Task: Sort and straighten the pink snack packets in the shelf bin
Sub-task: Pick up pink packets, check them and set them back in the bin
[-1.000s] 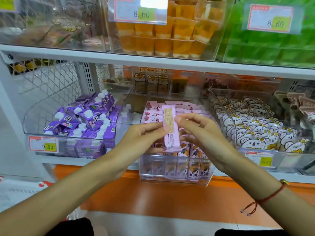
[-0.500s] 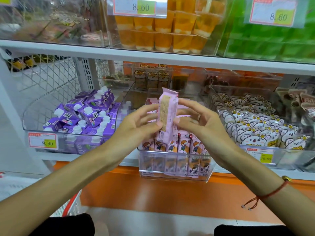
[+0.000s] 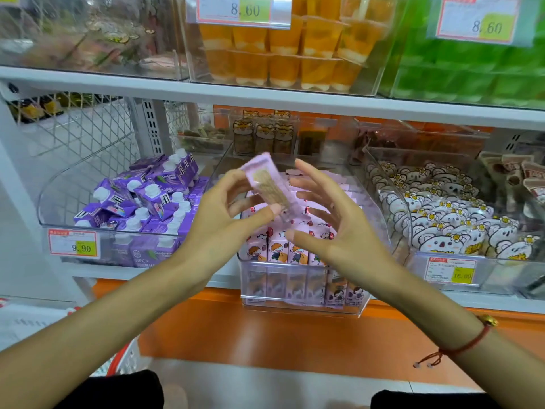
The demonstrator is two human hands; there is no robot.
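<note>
Closest to me I see two bare forearms that come up from the lower corners, both cut off by the frame edge; the right wrist carries a red string bracelet (image 3: 460, 346) with a small gold bead. The left hand (image 3: 218, 219) holds one pink snack packet (image 3: 269, 184) in the air, above the front of the clear shelf bin (image 3: 303, 293). The packet is tilted, its top end to the left, and it is blurred, so I cannot read the print on it; the thumb lies on its lower end and the other fingers are curled behind it, mostly hidden. The right hand (image 3: 336, 228) is just beside the packet with fingers spread and relaxed, and it holds nothing; whether a fingertip touches the packet, I cannot tell. In the bin below, more pink packets (image 3: 283, 249) stand upright in a front row, and the hands hide part of those behind. To the left a bin holds purple drink cartons (image 3: 141, 202) in a loose heap; to the right lie white koala-shaped packets (image 3: 442, 216). Further up, behind clear fronts, are orange jelly cups (image 3: 283, 51) and something green, too blurred to make out.
</note>
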